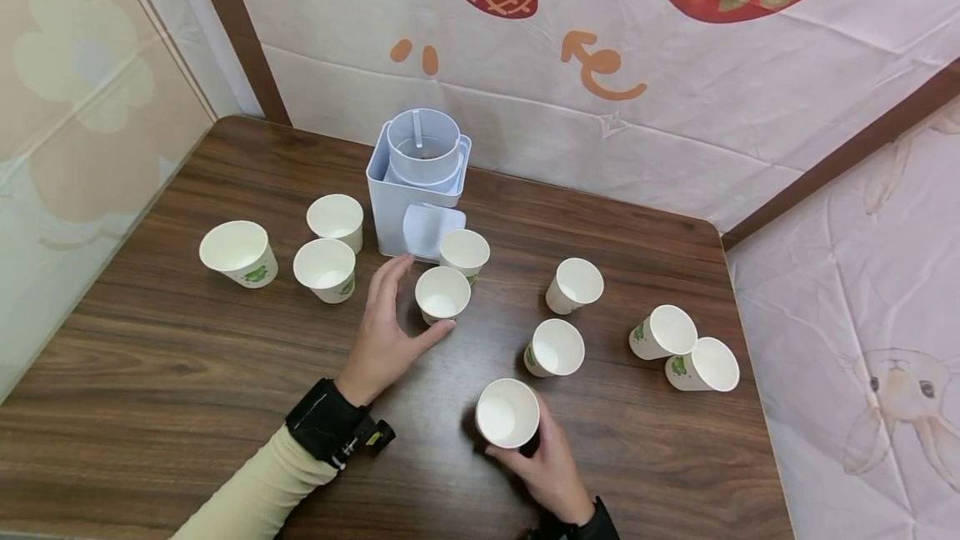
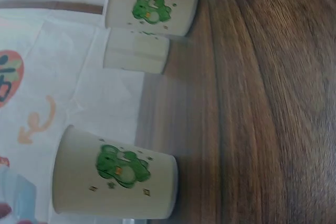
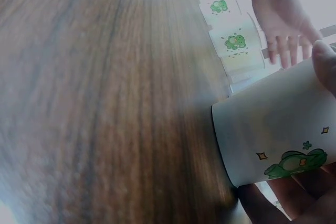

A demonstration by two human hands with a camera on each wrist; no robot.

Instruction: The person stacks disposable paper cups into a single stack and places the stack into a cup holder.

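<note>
In the head view my left hand (image 1: 386, 340) reaches around a white paper cup (image 1: 442, 294), thumb at its near side and fingers spread apart from it on the left. Another paper cup (image 1: 465, 251) stands just behind that one, in front of a pale blue box-shaped device (image 1: 386, 215) with a round top. My right hand (image 1: 551, 461) grips a paper cup (image 1: 507, 413) nearer the front of the table. In the right wrist view this held cup (image 3: 273, 135) shows a green cartoon animal and tilts, its base edge close over the tabletop.
Three paper cups stand left of the device, including one farthest left (image 1: 238, 252). On the right are two middle cups (image 1: 574, 285) (image 1: 554, 347) and two close together near the right edge (image 1: 663, 332) (image 1: 702, 365). A printed cloth wall (image 1: 510, 123) rises behind the brown wooden table (image 1: 187, 407).
</note>
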